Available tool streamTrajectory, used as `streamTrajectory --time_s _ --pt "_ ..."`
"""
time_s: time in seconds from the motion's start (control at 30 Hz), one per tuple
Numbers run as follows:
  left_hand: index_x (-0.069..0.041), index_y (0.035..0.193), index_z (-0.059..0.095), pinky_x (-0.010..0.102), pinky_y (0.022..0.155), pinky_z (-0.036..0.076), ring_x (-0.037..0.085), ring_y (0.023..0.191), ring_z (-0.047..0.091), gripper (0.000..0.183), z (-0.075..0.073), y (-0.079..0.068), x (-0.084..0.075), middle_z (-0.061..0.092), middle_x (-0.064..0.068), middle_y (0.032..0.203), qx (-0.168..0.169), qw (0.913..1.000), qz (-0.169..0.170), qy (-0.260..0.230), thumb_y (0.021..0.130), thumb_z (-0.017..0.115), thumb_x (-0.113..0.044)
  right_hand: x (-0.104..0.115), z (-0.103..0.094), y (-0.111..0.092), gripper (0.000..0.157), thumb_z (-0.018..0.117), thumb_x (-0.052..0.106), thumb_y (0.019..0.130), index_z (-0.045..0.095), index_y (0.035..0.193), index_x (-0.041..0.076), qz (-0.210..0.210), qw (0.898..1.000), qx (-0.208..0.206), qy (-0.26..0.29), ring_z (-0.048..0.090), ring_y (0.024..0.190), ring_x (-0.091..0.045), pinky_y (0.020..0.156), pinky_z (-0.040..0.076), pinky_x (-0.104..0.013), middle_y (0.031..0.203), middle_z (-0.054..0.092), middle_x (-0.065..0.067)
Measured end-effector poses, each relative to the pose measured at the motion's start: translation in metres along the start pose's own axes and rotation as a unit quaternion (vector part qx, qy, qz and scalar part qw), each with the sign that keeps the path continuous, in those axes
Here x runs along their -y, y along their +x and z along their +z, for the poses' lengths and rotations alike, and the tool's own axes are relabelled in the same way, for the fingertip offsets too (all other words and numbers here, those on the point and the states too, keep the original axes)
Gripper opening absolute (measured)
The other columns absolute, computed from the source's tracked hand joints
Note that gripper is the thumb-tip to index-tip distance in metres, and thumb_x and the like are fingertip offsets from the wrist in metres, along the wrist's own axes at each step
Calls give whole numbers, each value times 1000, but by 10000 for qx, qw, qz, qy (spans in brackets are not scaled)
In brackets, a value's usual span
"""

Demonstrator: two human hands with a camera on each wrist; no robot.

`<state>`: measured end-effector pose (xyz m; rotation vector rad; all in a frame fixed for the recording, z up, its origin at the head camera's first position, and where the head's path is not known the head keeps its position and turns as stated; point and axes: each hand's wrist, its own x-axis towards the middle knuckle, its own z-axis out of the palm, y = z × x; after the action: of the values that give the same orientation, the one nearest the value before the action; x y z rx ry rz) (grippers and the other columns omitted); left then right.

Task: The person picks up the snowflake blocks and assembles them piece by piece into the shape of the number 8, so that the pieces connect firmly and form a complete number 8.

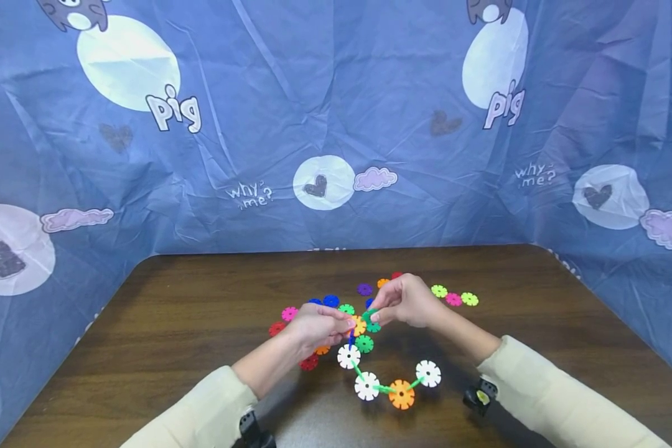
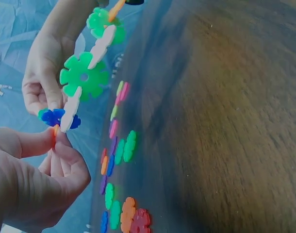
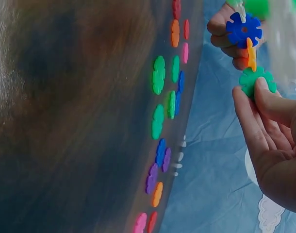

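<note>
My left hand (image 1: 318, 326) pinches an orange notched snowflake disc (image 1: 360, 326) between thumb and fingers. A green snowflake disc (image 3: 251, 79) is pinched in my right hand (image 1: 407, 301), and its edge meets the orange disc's edge in the right wrist view. From the orange disc, a blue disc (image 3: 244, 30) leads into a linked chain that hangs toward me over the table. Along that chain are a white disc (image 1: 348, 356), a second white disc (image 1: 366, 386), an orange disc (image 1: 401, 394) and an end white disc (image 1: 428, 373), joined by green discs (image 2: 85, 76) seen edge-on in the head view.
Loose discs lie on the brown wooden table (image 1: 201, 298) behind and beside the hands, among them a pink one (image 1: 289, 313), a purple one (image 1: 364, 289) and a yellow-green one (image 1: 470, 299). A blue printed cloth (image 1: 325, 112) hangs behind the table.
</note>
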<state>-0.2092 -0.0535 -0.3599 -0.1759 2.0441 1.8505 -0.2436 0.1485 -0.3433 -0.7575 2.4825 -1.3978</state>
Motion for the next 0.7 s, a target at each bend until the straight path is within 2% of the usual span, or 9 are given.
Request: streamTrajectory --time_s 0.2,0.4,0.57,0.7 --pt "8 102 70 18 58 44 9 62 56 18 3 0 -2 64 -1 67 -82 9999 72 82 87 66 -2 2 3 2 10 77 -3 75 71 81 -9 -99 9998 27 163 69 62 -8 66 59 -47 77 72 -23" --pt "10 103 68 17 56 42 7 60 53 19 3 0 -5 61 -3 63 -140 9998 168 2 87 66 0 2 4 4 11 75 -4 76 69 81 -11 -173 9992 150 340 69 64 -7 66 59 -47 79 72 -25" --pt "8 105 68 18 60 47 8 62 55 21 0 0 -5 63 -2 67 256 9997 34 4 87 66 -2 -1 2 2 12 75 -2 78 69 84 -10 -307 9986 236 356 70 66 -6 68 59 -42 82 72 -26" --pt "6 106 68 17 62 51 7 65 61 21 -3 0 -6 68 0 73 669 9977 -103 44 87 66 -3 -3 -1 1 12 76 1 79 71 87 -6 -308 9987 369 196 70 70 -4 70 60 -32 84 73 -22"
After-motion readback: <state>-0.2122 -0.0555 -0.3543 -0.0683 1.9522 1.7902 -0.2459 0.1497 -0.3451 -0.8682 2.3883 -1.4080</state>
